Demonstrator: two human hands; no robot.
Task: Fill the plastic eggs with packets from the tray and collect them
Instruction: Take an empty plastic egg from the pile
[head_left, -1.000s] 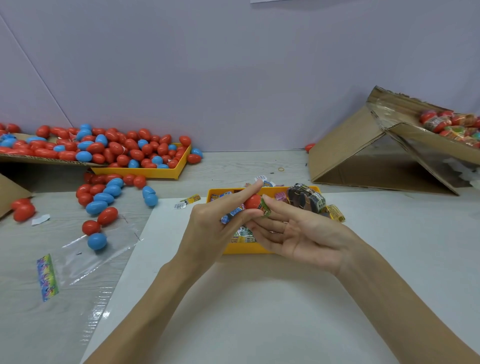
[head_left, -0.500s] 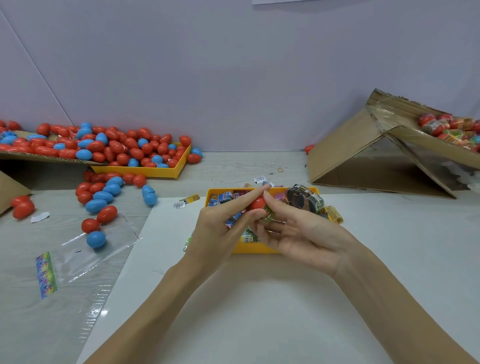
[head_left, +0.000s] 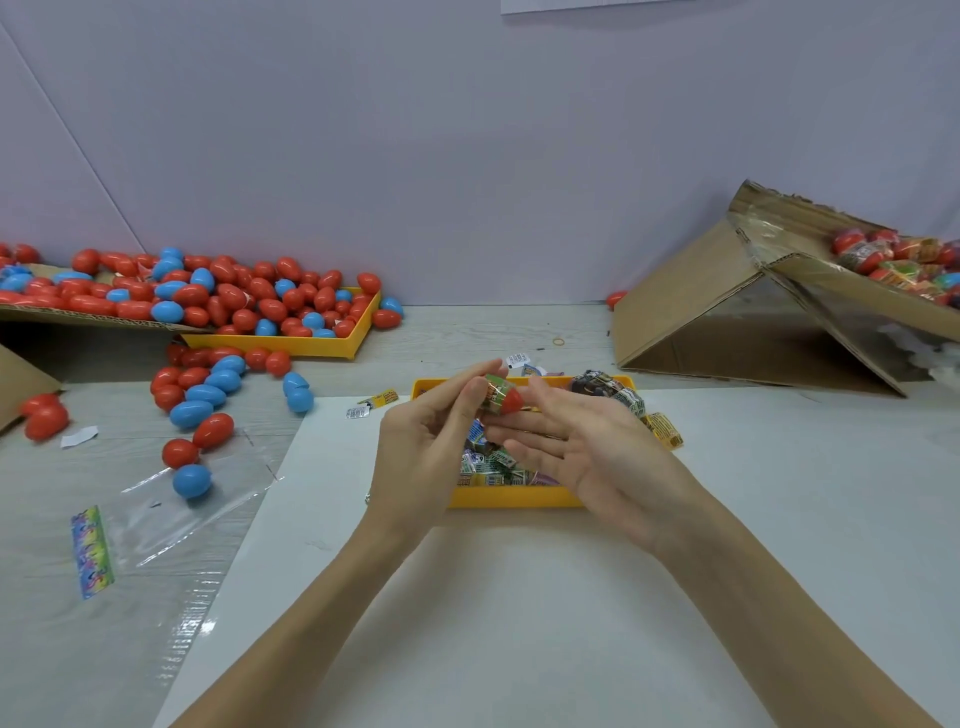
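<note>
Red egg half (head_left: 510, 401) with a green printed packet (head_left: 492, 396) pressed against its open end, held above the far rim of the yellow tray (head_left: 514, 498) at picture centre. The left hand (head_left: 423, 447) pinches the pair between thumb and forefinger; the right hand (head_left: 587, 447) lies just beside at 3 o'clock, palm turned up, fingers straight and relaxed, their tips under the egg half; whether they touch it cannot be told. Both hands cover much of the tray's middle, so only part of its load of small printed packets shows beneath them. A dark bundle of packets (head_left: 605, 387) sits at the tray's 1 o'clock corner; a yellow packet (head_left: 665, 430) lies on the worktop (head_left: 519, 623) just outside the right rim; stray packets (head_left: 376, 401) lie near the tray's 10 o'clock corner. At 10 o'clock, well apart, a second yellow tray (head_left: 291, 345) heaped with red and blue eggs (head_left: 223, 296), more of them spilled over the worktop in front of it. At 8 o'clock, a clear plastic bag (head_left: 171, 514) with a coloured header, one blue egg (head_left: 192, 480) resting on it. At 2 o'clock, a tilted cardboard box (head_left: 691, 306) with filled eggs (head_left: 893, 260) in its upper part.
</note>
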